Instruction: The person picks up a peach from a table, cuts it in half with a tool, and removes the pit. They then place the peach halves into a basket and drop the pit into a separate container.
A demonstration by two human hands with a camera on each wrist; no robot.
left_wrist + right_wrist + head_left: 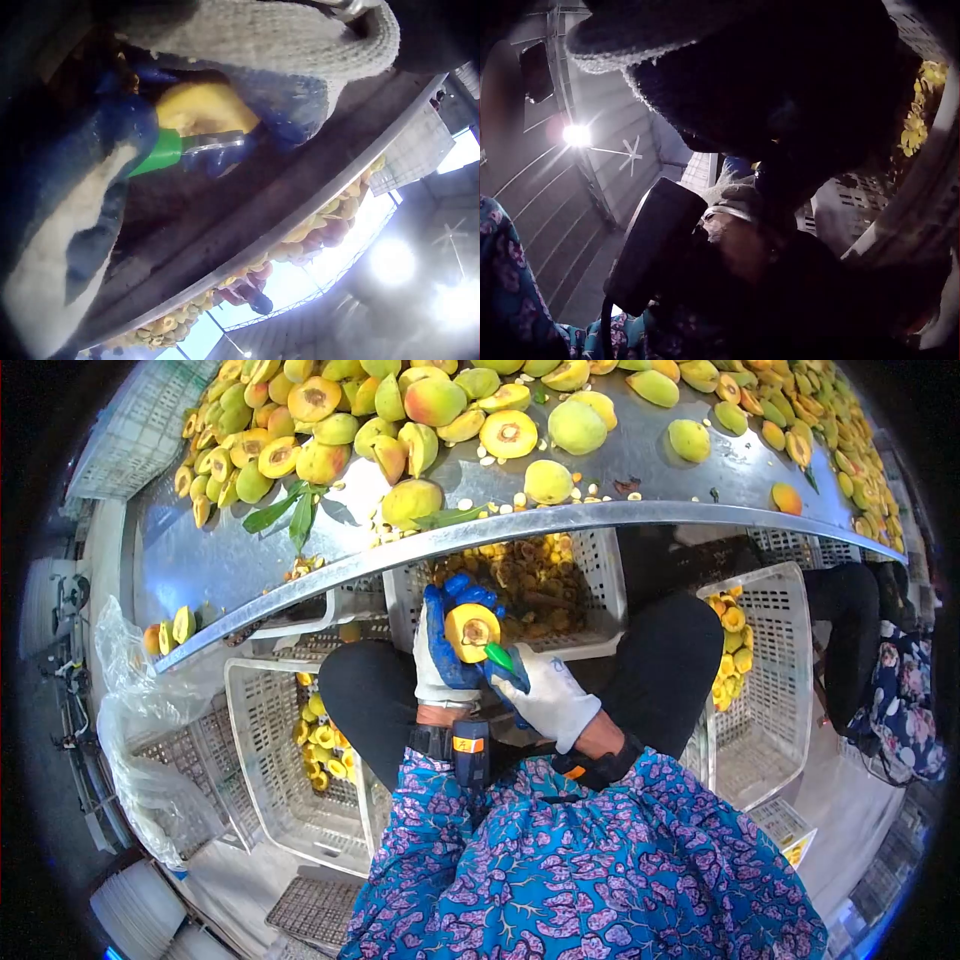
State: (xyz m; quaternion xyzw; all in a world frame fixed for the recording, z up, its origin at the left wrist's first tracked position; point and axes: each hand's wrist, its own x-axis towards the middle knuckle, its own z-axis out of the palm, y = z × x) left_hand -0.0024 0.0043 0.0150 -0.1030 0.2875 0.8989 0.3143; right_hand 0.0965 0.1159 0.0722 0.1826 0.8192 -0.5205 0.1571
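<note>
By metal table's near edge (560, 516): white-and-blue-gloved left hand (437, 657), gripping halved yellow peach (468, 626); matching right hand (545, 688), gripping green-handled tool (498, 655); shallow strokes advisable.

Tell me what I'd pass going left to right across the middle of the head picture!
Clear plastic, white crate, left hand holding a halved fruit, green handle, right hand, second white crate, dark flowery cloth.
</note>
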